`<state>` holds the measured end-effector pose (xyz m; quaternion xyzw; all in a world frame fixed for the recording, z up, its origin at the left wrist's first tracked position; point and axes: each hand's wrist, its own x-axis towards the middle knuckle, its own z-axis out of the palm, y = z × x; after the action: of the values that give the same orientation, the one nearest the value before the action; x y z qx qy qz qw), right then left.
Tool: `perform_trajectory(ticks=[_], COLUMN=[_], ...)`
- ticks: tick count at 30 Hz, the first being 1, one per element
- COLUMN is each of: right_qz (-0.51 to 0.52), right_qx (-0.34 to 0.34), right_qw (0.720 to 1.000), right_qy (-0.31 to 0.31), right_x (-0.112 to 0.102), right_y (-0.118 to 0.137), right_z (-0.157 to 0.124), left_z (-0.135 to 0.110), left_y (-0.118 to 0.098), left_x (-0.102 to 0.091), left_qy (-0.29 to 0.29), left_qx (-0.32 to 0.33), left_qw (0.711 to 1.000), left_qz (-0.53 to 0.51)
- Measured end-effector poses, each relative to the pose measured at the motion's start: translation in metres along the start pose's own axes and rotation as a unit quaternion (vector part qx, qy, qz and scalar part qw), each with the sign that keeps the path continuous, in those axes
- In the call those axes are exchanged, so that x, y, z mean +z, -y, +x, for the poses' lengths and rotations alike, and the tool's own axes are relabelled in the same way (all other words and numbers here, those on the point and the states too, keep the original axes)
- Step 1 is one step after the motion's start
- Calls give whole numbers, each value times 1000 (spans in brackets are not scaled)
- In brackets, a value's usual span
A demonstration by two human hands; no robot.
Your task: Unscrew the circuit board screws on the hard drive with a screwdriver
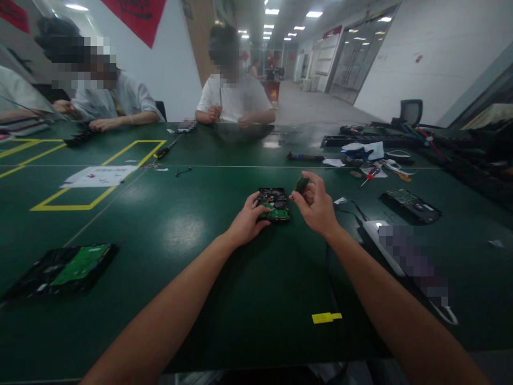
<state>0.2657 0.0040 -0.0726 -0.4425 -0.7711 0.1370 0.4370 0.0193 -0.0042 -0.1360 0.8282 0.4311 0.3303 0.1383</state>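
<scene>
A hard drive (276, 194) lies on the green table in front of me, its underside up, with a green circuit board on the near part. My left hand (249, 218) grips it from the left, thumb and fingers along its edge and over the board. Just to the right, my right hand (317, 206) is raised off the table. Between its thumb and fingers is a small dark green flat piece (302, 184) that looks like a circuit board; its detail is too dark to make out.
More hard drives lie at the left (82, 264) and the right (412, 206). Near my right arm are a white power strip (385, 248) and a yellow tag (326, 318). A red screwdriver (372, 174) and gloves (363, 151) sit farther back. Other people sit across the table.
</scene>
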Motion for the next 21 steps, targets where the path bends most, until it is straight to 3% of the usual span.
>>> perform_trajectory(ticks=[7, 12, 21], right_qz=[-33, -66, -87], right_qx=[-28, -70, -51], right_qw=[997, 994, 994], right_qy=[-58, -60, -48], right_x=[-19, -31, -31], right_y=[12, 17, 28], right_z=[10, 22, 28], left_z=[2, 1, -2], left_y=[4, 1, -2], left_x=[-3, -2, -1], left_qy=[22, 18, 13], left_qx=[-7, -17, -16], left_qw=[1000, 1000, 1000], left_qz=[0, -4, -5])
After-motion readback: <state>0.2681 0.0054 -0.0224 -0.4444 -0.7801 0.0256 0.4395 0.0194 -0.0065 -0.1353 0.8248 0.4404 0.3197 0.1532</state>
